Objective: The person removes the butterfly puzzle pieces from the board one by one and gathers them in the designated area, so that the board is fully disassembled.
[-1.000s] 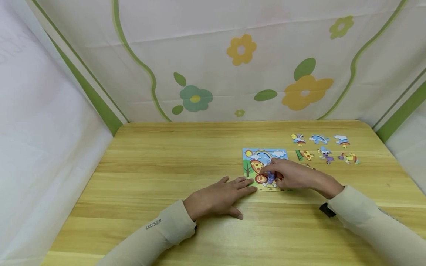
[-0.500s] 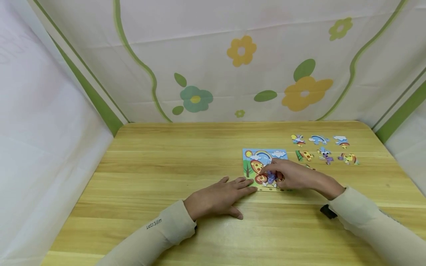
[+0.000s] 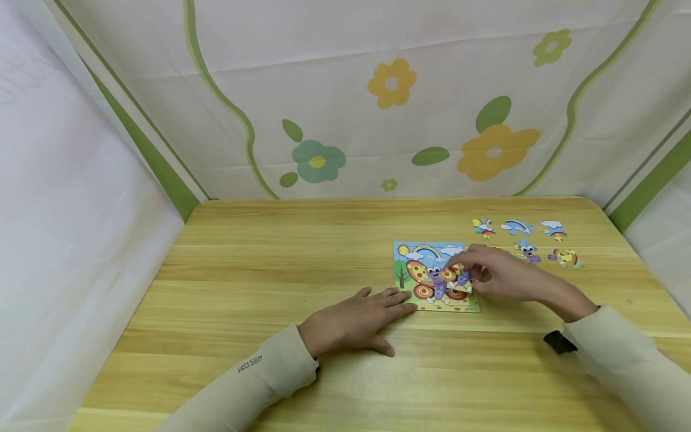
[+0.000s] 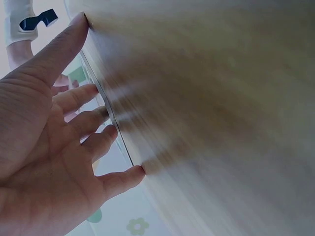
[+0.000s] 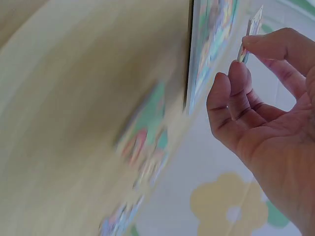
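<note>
My right hand (image 3: 504, 273) pinches a jigsaw puzzle piece (image 3: 459, 277) with purple and orange print between thumb and fingers. It is held over the right part of a puzzle board (image 3: 402, 270) printed with a butterfly, a sun and a rainbow. In the right wrist view the piece (image 5: 255, 24) stands tilted, nearly edge-on, at the fingertips. My left hand (image 3: 356, 324) lies palm down, fingers spread, with several fingertips at the board's lower left corner. From the left wrist view, the thumb and fingertips of that hand (image 4: 64, 128) touch the tabletop side.
Several loose puzzle pieces lie in rows at the right back, among them a rainbow piece (image 3: 517, 227), a cloud piece (image 3: 554, 230) and a purple piece (image 3: 528, 251). Another is partly hidden by the right hand. A flowered cloth (image 3: 335, 96) hangs behind the wooden table (image 3: 259, 264).
My right hand has moved right and up from the middle of the board, bringing the pinched puzzle piece with it and uncovering the printed butterfly. The left hand has stayed put.
</note>
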Available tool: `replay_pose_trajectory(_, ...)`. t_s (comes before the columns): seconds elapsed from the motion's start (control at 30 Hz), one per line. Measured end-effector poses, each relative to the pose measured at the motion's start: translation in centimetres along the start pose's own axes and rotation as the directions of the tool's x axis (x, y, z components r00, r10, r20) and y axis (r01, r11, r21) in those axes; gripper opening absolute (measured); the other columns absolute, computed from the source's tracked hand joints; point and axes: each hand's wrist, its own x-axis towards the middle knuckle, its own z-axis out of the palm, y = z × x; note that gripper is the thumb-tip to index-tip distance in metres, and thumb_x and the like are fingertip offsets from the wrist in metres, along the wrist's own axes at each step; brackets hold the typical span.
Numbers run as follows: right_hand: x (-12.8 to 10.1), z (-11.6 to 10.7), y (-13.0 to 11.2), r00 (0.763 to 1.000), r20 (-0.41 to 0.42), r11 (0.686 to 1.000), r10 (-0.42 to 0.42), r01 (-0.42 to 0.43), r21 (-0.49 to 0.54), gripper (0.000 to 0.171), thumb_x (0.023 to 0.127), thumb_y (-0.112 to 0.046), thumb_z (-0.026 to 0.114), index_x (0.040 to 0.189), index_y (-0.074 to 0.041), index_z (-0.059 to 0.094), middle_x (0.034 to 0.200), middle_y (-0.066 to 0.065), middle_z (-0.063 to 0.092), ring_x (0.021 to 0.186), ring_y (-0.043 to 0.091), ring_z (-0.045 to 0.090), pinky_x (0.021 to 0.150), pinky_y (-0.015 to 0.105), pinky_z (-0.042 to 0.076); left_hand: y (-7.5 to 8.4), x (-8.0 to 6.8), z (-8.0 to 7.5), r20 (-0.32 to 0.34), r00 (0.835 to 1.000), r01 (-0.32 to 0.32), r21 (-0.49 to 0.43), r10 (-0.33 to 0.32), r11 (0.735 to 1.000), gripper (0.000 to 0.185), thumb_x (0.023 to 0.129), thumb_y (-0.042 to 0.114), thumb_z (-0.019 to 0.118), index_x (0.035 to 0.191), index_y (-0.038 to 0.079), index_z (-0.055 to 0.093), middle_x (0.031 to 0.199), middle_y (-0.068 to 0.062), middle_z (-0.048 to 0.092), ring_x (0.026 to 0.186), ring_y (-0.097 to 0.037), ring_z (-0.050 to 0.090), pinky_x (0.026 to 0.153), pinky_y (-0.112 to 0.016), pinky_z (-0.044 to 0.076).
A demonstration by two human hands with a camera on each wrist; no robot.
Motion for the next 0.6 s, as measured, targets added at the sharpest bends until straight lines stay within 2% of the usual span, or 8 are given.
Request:
replay_pose_trajectory(0.2, -2.5, -1.7, 1.6, 0.995, -0.098, 0.999, -0.004, 0.0, -0.039, 0.053, 0.085, 0.016, 0.065, 0.13, -0.012, 0.071, 0.089, -0.002, 0.054, 0.073, 0.004, 0.046, 0.059, 0.023, 0.04, 0.0, 0.0, 0.1, 0.002, 1.0, 0.005, 0.0, -0.005, 1.0, 0.088, 0.096, 0.05, 0.07, 0.168, 0.029, 0.025, 0.177, 0.009, 0.016, 0.164, -0.014, 0.014, 0.13, -0.055, 0.024)
replay_pose_trajectory(0.3, -3.7, -2.3, 2.6, 0.99, -0.143, 0.996, -0.017, 0.004, -0.094, 0.053, 0.083, 0.017, 0.068, 0.127, -0.014, 0.073, 0.087, -0.004, 0.053, 0.073, 0.002, 0.045, 0.058, 0.022, 0.039, 0.0, 0.0, 0.1, 0.004, 1.0, 0.007, -0.005, -0.007, 1.0, 0.088, 0.095, 0.05, 0.07, 0.168, 0.029, 0.026, 0.177, 0.009, 0.016, 0.164, -0.014, 0.014, 0.13, -0.056, 0.024)
replay_pose_trajectory(0.6, -7.2, -3.5, 5.8, 0.985, -0.173, 0.987, -0.003, -0.024, -0.157, 0.05, 0.082, 0.016, 0.073, 0.124, -0.012, 0.073, 0.084, -0.01, 0.047, 0.073, 0.001, 0.042, 0.059, 0.021, 0.035, 0.0, 0.1, 0.1, 0.005, 1.0, 0.005, -0.023, -0.005, 1.0, 0.088, 0.096, 0.049, 0.07, 0.168, 0.028, 0.026, 0.177, 0.009, 0.016, 0.164, -0.014, 0.013, 0.13, -0.056, 0.023)
